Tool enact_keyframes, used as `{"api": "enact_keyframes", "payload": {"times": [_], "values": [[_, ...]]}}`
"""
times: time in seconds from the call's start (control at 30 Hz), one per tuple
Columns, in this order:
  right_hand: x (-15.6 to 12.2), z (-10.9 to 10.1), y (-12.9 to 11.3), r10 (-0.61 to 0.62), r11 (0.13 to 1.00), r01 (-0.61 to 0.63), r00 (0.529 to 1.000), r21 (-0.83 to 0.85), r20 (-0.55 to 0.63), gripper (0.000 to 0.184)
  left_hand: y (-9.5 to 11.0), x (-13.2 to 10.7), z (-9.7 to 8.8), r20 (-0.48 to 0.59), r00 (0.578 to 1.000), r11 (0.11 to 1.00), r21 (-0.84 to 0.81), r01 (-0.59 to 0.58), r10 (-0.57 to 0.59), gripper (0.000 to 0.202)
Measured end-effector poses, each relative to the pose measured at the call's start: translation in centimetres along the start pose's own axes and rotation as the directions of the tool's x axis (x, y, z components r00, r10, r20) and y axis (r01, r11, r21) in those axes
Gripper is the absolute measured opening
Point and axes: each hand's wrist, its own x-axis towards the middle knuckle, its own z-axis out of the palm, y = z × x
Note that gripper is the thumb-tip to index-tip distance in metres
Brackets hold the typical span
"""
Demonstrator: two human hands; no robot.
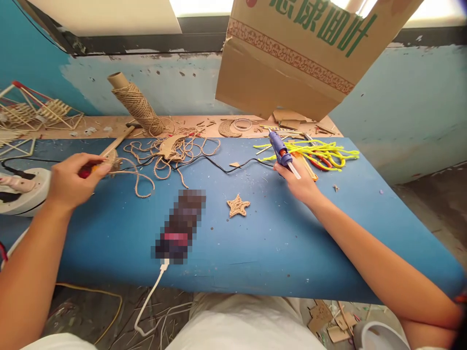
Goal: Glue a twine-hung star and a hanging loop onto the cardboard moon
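1. The right hand [299,183] is closed on the back end of the glue gun [280,149], at the far right of the table [277,253]. The nozzle points away, probably to keep the hot tip off the fingers.
2. The left hand [69,183] is curled tight around a red and orange tool [89,170]; I cannot tell what kind. It is at the left, just beside the loose rope [160,160].
3. The star [238,205] lies flat between the 2 hands, within easy reach of each.
4. The black cord [219,167] trails left from the gun and lies slack, so it likely does not pull on it.

left hand [71,182]: arm outstretched, grip closed | right hand [301,183]: arm outstretched, grip closed
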Motion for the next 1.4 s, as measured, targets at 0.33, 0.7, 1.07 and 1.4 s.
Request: {"api": "enact_keyframes", "payload": {"times": [0.33, 0.7, 1.07, 1.4], "values": [[0.0, 0.1, -0.1, 0.007, 1.0, -0.006, 0.993, -0.008, 0.115, 0.051, 11.4, -2.8, 1.6, 0.272, 0.959, 0.97, 0.199, -0.136, 0.079, 0.054], [-0.2, 0.3, 0.4, -0.013, 1.0, 0.016, 0.991, -0.022, 0.132, 0.049, 21.1, -10.0, 4.1, 0.523, 0.841, 0.862, 0.355, -0.362, 0.138, 0.104], [-0.6, 0.6, 0.3, -0.047, 0.998, 0.051, 0.988, -0.023, 0.145, 0.046, 21.1, -10.7, 3.9, 0.511, 0.855, 0.898, 0.329, -0.292, 0.091, 0.099], [-0.8, 0.8, 0.3, -0.103, 0.991, 0.116, 0.981, -0.072, 0.163, 0.05, 13.3, -12.9, 1.7, 0.39, 0.92, 0.905, 0.407, -0.128, -0.045, 0.102]]}}
